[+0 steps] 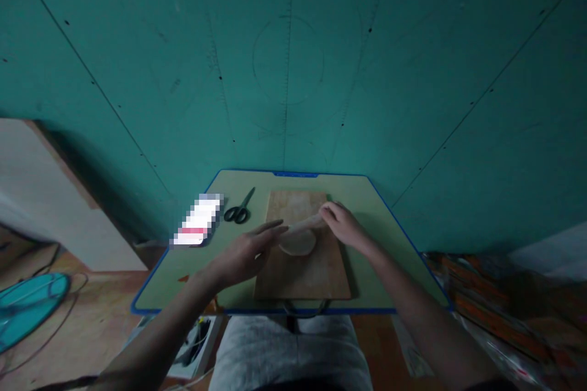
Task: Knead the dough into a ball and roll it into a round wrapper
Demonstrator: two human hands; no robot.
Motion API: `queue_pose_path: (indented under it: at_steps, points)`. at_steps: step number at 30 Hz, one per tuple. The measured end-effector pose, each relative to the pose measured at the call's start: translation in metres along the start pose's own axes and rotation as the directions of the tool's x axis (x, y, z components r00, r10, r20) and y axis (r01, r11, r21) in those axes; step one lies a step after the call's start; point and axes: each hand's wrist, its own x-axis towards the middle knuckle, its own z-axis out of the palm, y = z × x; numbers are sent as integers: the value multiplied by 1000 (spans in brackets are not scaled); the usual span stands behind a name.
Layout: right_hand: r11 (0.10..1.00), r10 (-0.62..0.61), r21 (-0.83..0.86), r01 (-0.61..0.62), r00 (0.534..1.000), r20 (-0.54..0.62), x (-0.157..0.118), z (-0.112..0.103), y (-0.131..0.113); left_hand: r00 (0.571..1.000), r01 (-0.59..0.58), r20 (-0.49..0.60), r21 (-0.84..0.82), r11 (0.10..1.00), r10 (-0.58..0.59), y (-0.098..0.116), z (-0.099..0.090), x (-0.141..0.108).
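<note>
A wooden cutting board (307, 281) lies on the table with a flat round of pale dough (298, 244) on it. Across the dough's far edge runs a pale rolling pin (302, 224), slanting up to the right. My right hand (342, 223) has its fingers closed round the pin's right end. At the pin's left end is my left hand (252, 250), fingers stretched out and somewhat apart, the fingertips touching or just over the pin. That left end is partly hidden by the fingers.
Black scissors (238, 214) and a phone (199, 220) with a bright, pixelated screen lie on the left of the blue-edged table (380, 281). A green wall (293, 73) rises behind it. A white panel (59, 208) leans at left; clutter (495, 299) sits on the right-hand floor.
</note>
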Motion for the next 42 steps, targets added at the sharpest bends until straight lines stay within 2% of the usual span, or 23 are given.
queue_pose_path:
  at_steps: [3, 5, 10, 12, 15, 18, 21, 23, 28, 34, 38, 42]
  points:
    - [990, 59, -128, -64, 997, -41, -10, -4, -1, 992, 122, 32, 93, 988, -125, -14, 7, 1]
    - [975, 98, -199, -102, 995, -26, -15, -10, -7, 982, 173, 52, 158, 972, -183, -19, 8, 8]
    - [899, 253, -371, -234, 968, 2, -26, -14, -26, 959, 208, 132, 274, 939, -251, -21, 2, 43]
    - [868, 287, -428, -251, 958, 20, -31, -12, -30, 955, 203, 137, 335, 920, -261, -23, 1, 59]
    - [872, 260, -443, -209, 964, 58, -39, -8, -32, 968, 137, 130, 441, 887, -214, -32, 7, 78]
    - [905, 142, -409, -115, 989, 36, -47, -5, -30, 976, 127, 91, 497, 858, -197, -39, 18, 84]
    - [903, 75, -425, -61, 997, 17, -58, -2, -34, 979, 191, -39, 514, 836, -200, -39, 25, 77]
    - [898, 71, -437, -44, 996, 45, -68, 1, -41, 982, 189, -90, 526, 829, -167, -36, 27, 69]
    - [904, 20, -427, 19, 996, 85, -95, 8, -66, 991, 128, -93, 543, 830, -92, -28, 25, 50]
    - [880, -60, -467, 84, 996, 67, -123, 22, -90, 992, 114, -96, 424, 898, -80, -24, 21, 19]
    - [894, -104, -431, 120, 993, 60, -125, 26, -90, 990, 138, -84, 406, 903, -114, -22, 18, 1]
    - [916, -58, -394, 72, 997, 47, -110, 20, -78, 988, 147, -116, 458, 877, -105, -9, 16, -8]
